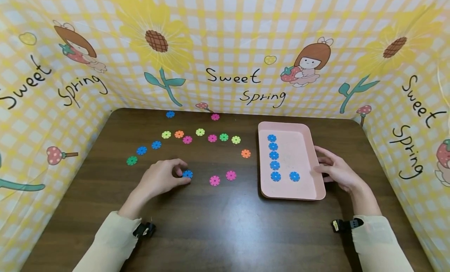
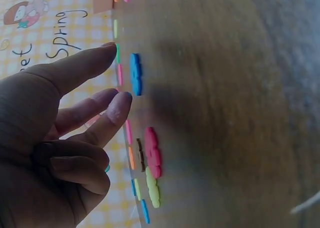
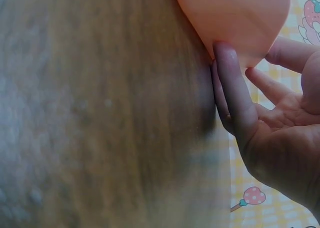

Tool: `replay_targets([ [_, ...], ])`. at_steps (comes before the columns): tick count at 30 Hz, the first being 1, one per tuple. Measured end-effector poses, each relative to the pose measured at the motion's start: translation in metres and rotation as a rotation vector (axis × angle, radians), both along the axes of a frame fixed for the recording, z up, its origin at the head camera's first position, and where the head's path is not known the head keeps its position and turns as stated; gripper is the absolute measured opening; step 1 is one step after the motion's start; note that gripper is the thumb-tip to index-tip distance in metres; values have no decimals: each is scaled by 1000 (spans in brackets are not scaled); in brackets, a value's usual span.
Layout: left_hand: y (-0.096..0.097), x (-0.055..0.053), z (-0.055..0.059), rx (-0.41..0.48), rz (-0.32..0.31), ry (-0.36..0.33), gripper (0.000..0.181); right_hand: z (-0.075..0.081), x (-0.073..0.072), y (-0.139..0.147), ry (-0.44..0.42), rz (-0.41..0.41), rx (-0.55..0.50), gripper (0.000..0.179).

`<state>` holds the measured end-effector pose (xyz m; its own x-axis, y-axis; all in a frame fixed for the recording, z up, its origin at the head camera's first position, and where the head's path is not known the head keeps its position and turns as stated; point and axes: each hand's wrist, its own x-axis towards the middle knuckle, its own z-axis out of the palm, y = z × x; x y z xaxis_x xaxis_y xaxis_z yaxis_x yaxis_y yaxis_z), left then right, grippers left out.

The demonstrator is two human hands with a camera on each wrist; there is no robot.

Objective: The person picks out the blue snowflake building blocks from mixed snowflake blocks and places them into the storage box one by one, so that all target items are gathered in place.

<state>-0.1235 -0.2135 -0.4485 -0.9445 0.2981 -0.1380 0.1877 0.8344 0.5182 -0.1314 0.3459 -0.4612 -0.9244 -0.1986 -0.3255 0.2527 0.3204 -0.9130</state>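
Observation:
My left hand is low over the table's left half, thumb and forefinger spread around the edges of a blue flower-shaped disc. In the left wrist view, a gap shows between the left thumb and the fingers, and the blue disc lies just past their tips. The other left fingers curl toward the palm. At the pink tray, my right hand holds the right side, thumb and fingertips at the rim and wall. The right wrist view shows the tray's wall between the fingers.
Several blue discs form a column inside the tray, with another blue disc beside its lower end. Pink discs, orange, yellow, green and blue discs lie scattered left of the tray. A checked cloth walls in the table.

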Motion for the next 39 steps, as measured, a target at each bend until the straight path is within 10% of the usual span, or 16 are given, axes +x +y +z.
replay_targets([
  [27, 5, -1, -5, -14, -9, 2, 26, 3, 1, 0, 4, 7, -19, 81],
  [39, 7, 3, -12, 116, -66, 56, 25, 2, 1, 0, 9, 5, -6, 81],
])
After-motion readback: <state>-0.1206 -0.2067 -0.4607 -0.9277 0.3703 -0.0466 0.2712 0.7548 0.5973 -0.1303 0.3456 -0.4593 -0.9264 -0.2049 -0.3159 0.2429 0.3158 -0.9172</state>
